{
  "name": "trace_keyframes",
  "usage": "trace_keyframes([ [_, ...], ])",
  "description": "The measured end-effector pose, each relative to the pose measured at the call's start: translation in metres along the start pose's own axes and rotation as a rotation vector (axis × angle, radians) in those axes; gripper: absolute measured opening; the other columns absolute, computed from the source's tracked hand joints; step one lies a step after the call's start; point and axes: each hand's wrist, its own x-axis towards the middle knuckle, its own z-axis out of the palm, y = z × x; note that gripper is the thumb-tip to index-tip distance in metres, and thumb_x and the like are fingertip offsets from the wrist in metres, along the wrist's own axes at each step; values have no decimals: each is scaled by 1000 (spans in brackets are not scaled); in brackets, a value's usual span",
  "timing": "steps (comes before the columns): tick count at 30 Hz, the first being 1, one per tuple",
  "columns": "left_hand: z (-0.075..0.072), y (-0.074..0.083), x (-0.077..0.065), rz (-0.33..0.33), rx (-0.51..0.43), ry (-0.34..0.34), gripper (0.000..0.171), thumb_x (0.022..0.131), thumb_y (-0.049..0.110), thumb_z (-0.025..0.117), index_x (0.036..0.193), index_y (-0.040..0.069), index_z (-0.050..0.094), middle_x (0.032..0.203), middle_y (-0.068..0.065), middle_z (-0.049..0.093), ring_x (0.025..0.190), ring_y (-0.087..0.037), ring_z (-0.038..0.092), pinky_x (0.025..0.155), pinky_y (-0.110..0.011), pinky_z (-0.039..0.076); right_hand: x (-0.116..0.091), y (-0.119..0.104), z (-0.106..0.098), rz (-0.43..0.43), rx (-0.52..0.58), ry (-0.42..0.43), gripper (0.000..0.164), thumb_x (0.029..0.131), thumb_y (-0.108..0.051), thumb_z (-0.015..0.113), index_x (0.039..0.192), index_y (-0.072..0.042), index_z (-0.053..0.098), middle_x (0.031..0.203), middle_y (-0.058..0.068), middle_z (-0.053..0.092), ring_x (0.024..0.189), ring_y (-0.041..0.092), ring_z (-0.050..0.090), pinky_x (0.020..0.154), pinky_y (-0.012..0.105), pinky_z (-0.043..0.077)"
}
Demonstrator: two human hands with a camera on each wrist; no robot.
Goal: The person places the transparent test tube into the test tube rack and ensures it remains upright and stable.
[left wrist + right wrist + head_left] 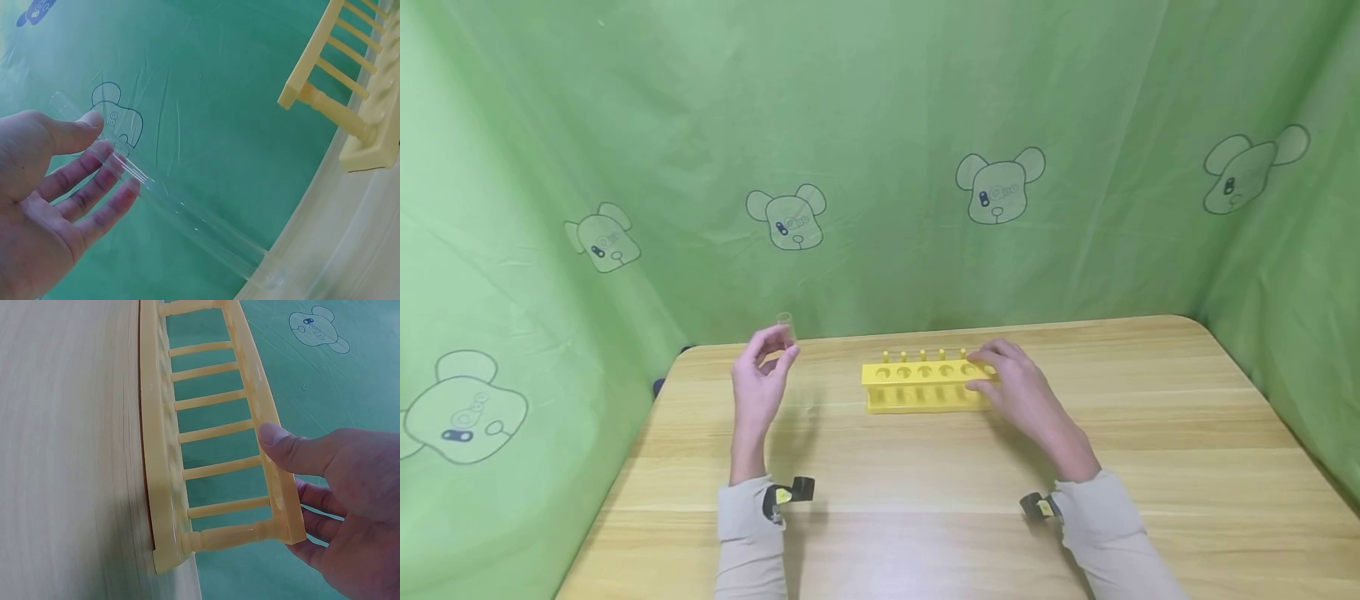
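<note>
A clear test tube (194,219) is pinched near its open upper end between the thumb and fingers of my left hand (760,375). In the head view its rim (785,318) shows above the fingertips, and the lower part is faint against the table. To the right of it a yellow test tube rack (925,398) stands upright on the table, with a row of round holes on top and pegs along the back. My right hand (1022,392) grips the rack's right end, thumb in front on the top bar and fingers behind, as the right wrist view shows.
The wooden table (925,533) reaches back to a green curtain (880,100) printed with bear-like heads, which also hangs at both sides. A camera (802,489) is strapped to the left wrist and another camera (1034,505) to the right wrist.
</note>
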Motion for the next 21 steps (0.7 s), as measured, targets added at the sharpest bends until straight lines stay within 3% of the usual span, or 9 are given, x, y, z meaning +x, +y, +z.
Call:
trace_keyframes([
  [10,8,7,2,16,1,16,33,91,-13,69,123,-11,64,106,-29,65,103,-37,65,86,-27,61,0,-1,-1,10,-2,-8,41,85,-8,84,122,3,70,120,18,64,113,38,59,100,55,53],
  [17,14,-15,6,35,6,38,35,91,-11,70,126,-9,64,107,-30,66,102,-36,65,84,-21,60,-1,-1,-2,40,4,-26,42,86,-10,83,124,2,69,122,18,63,114,38,58,101,56,52],
  [21,14,-18,7,56,-2,46,35,91,-8,72,125,-4,66,107,-24,67,101,-30,66,86,-23,60,-1,-2,-2,45,12,-30,42,87,-10,82,124,2,69,123,18,62,114,38,58,101,57,52],
])
